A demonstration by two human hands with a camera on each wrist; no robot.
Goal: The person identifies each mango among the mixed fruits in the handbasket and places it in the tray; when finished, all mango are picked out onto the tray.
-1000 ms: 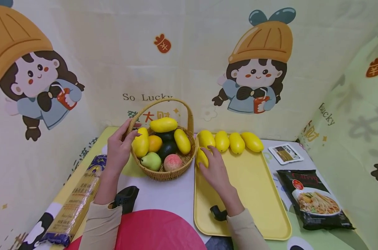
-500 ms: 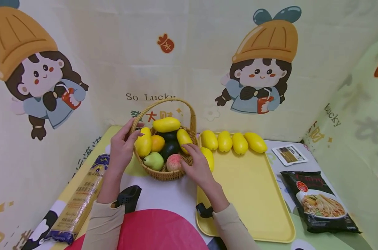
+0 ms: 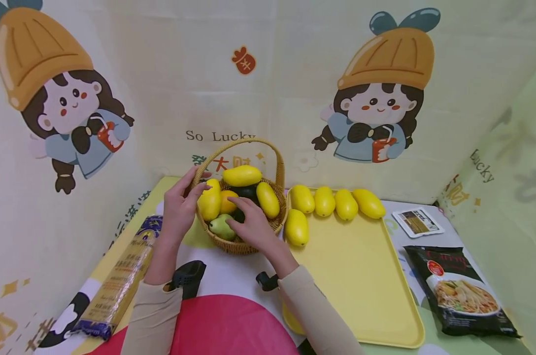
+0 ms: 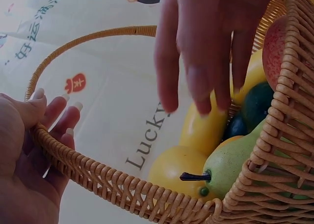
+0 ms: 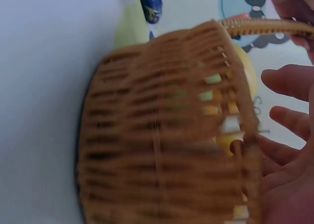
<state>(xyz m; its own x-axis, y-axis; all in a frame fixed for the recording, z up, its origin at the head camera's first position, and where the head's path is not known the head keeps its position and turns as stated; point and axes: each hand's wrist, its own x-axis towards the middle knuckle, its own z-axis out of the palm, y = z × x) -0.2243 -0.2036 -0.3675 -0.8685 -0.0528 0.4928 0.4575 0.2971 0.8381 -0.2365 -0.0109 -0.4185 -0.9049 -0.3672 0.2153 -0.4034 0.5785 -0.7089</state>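
Note:
My left hand point(image 3: 179, 204) holds the handle of the wicker basket point(image 3: 237, 248) near its left base; in the left wrist view its thumb and fingers lie on either side of the handle. My right hand point(image 3: 256, 227) hovers over the basket's front, fingers spread and holding nothing. Beneath its fingertips lie a green pear point(image 3: 222, 227) and an orange point(image 3: 228, 201). Yellow mangoes point(image 3: 242, 175) and dark avocados point(image 3: 246, 191) fill the back and sides. A pinkish peach point(image 4: 274, 52) shows in the left wrist view, while my right hand covers it in the head view.
A yellow tray point(image 3: 348, 276) right of the basket bears several mangoes point(image 3: 296, 228) along its back and left edges. Further right lie a black noodle packet point(image 3: 460, 291) and a small white pack point(image 3: 418, 222). A spaghetti bag point(image 3: 121, 276) lies at left.
My right hand has let go of a mango at the tray's left edge and moved left over the basket's front. My left hand has stayed at the handle. The head view has shifted slightly.

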